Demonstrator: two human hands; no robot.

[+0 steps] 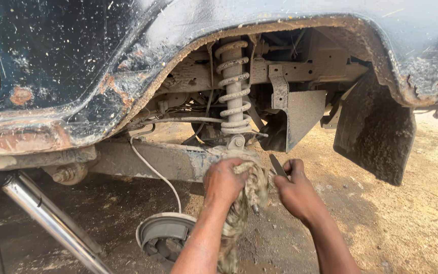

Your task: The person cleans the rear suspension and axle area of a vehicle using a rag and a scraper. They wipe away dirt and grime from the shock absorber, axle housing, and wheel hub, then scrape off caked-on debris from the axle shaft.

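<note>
Your left hand (222, 181) is closed on the dirty rag (247, 203), which hangs downward between your hands. Your right hand (296, 190) grips a dark flat tool (277, 165) angled up-left, just beside the rag.

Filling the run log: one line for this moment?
left hand: grips rag | right hand: holds blade | above: coil spring

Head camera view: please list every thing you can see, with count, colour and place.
wheel arch: one, dark blue with rust, top.
coil spring: one, pale grey, upright inside the arch.
mud flap: one, dusty black, right.
brake plate: one, grey, on the ground, lower centre.
metal poles: two, silver, lower left.
rag: one, dirty beige, centre.
flat tool: one, dark, centre.
left hand: grips the rag.
right hand: holds the flat tool.
</note>
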